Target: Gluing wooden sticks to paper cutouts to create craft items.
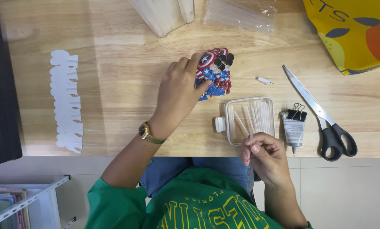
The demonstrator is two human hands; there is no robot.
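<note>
1. Fingers (200,63) of the left hand (179,95) press on a fanned stack of red, white and blue cutouts (217,72) lying on the wooden surface (126,85).
2. Right hand (264,157) pinches a thin clear stick (252,136) beside the clear plastic box (249,118).

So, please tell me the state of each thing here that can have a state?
Clear plastic box: open, sticks inside.
Scissors: closed, lying flat.
Glue tube: rolled end clipped.
Binder clip: clamped on tube.
Left hand: pressing on cutout stack.
Right hand: pinching clear stick.
</note>
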